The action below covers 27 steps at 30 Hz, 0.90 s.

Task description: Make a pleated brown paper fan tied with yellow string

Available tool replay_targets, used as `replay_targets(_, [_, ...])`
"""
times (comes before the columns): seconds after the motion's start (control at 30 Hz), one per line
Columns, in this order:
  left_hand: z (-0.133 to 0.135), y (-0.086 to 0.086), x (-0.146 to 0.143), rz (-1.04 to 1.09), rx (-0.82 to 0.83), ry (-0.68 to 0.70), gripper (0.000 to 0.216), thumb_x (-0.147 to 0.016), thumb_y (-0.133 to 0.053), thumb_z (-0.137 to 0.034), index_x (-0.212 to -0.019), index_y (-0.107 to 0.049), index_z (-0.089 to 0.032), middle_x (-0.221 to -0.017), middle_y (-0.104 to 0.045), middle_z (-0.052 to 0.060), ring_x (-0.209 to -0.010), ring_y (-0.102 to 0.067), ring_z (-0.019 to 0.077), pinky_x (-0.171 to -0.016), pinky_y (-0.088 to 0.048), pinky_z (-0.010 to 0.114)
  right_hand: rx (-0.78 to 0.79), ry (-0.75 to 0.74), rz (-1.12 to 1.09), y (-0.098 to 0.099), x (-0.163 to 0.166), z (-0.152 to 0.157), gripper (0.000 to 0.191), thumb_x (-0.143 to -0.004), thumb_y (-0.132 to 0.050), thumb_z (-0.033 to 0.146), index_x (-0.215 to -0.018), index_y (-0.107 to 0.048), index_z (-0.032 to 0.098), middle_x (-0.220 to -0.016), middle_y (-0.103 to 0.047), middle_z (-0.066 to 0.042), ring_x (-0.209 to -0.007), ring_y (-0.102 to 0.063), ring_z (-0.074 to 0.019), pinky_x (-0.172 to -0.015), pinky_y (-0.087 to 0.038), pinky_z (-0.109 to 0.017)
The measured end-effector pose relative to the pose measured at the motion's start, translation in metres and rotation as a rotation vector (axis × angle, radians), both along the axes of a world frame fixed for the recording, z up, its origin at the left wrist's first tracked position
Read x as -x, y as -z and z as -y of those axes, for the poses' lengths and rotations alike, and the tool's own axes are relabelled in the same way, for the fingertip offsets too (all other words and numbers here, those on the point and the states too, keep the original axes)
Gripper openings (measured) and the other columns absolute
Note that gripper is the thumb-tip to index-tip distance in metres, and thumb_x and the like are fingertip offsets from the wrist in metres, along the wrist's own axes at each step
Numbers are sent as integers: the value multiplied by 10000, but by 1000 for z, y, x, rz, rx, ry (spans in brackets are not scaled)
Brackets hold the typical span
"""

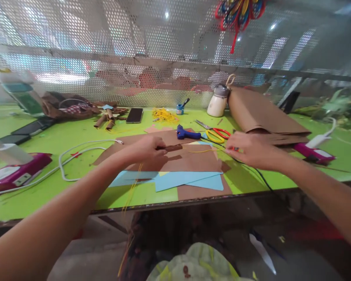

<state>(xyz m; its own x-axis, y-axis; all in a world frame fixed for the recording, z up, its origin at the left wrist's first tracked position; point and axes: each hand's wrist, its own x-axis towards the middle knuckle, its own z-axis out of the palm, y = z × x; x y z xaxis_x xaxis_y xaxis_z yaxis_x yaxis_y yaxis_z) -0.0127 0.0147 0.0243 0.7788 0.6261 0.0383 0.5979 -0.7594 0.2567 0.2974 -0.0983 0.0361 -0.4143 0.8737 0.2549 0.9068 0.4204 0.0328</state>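
My left hand (149, 150) is closed on a small rolled piece of brown paper (174, 148) above the sheets. From its right end a thin yellow string (200, 151) runs to my right hand (242, 150), whose fingers are pinched around it. More yellow strings (130, 189) hang below my left hand past the table edge. Under the hands lie brown paper sheets (190, 160) and light blue paper pieces (190, 179). A blue glue gun (188, 133) rests behind the roll, beside scissors (215, 134) with yellow and red handles.
At the back stand a white bottle (216, 103), a small blue jar (180, 109), a yellow string pile (164, 115) and a phone (135, 115). Brown paper (266, 111) is stacked at right. Purple power strips (20, 171) and white cables lie at the sides.
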Motion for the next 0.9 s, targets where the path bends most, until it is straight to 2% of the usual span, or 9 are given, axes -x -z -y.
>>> replay_targets(0.07, [1, 4, 0, 34, 27, 4, 311, -792, -438, -375, -733, -643, -149, -670, -582, 17, -569, -457, 115, -530, -295, 237, 114, -124, -60, 7, 13, 28, 255, -864, -467, 263, -668, -594, 161, -739, -605, -73, -736, -540, -186, -695, -406, -310])
replay_targets(0.13, [0, 11, 3, 81, 57, -29, 319, -800, -429, -390, -806, -646, -156, -684, -585, 6, -574, -456, 115, -535, -297, 235, 178, -203, -110, 16, 26, 51, 209, -857, -502, 239, -679, -582, 165, -772, -600, -71, -757, -537, -179, -688, -416, -306])
replay_targets(0.23, [-1, 22, 8, 126, 85, -73, 317, -802, -438, -407, -847, -632, -160, -687, -582, 0, -601, -471, 123, -555, -303, 237, 190, -223, -150, 33, 38, 73, 84, -838, -538, 203, -869, -610, 173, -906, -593, -86, -860, -527, -196, -742, -434, -339])
replay_targets(0.3, [-3, 27, 9, 153, 110, -84, 318, -794, -453, -420, -837, -625, -156, -688, -578, 0, -617, -480, 127, -563, -309, 237, 146, -212, -164, 44, 43, 80, 158, -829, -552, 197, -979, -597, 177, -953, -575, -96, -895, -510, -209, -777, -435, -370])
replay_targets(0.4, [-5, 30, 9, 200, 182, -112, 340, -785, -466, -445, -824, -621, -144, -697, -581, 6, -625, -492, 129, -569, -327, 237, 8, -179, -149, 53, 51, 84, 178, -850, -505, 166, -1006, -592, 160, -900, -558, -96, -859, -480, -212, -773, -423, -384])
replay_targets(0.47, [-7, 31, 9, 221, 241, -134, 358, -781, -472, -462, -825, -621, -139, -690, -583, 8, -611, -493, 126, -564, -336, 235, -61, -183, -65, 52, 59, 83, 187, -860, -474, 143, -996, -602, 146, -859, -549, -94, -826, -454, -214, -754, -407, -382])
replay_targets(0.7, [-9, 33, 9, 236, 252, -118, 358, -768, -490, -453, -824, -635, -131, -682, -585, 4, -601, -484, 117, -562, -337, 229, -128, -281, 385, 36, 91, 75, 157, -834, -482, 149, -866, -636, 142, -815, -542, -106, -804, -424, -253, -675, -336, -394])
replay_targets(0.9, [-4, 30, 8, 222, 239, -113, 337, -759, -491, -429, -824, -634, -131, -706, -587, 7, -632, -493, 127, -585, -344, 232, -159, -264, 413, 40, 95, 73, 156, -814, -490, 120, -737, -623, 145, -754, -531, -103, -770, -412, -243, -647, -305, -376])
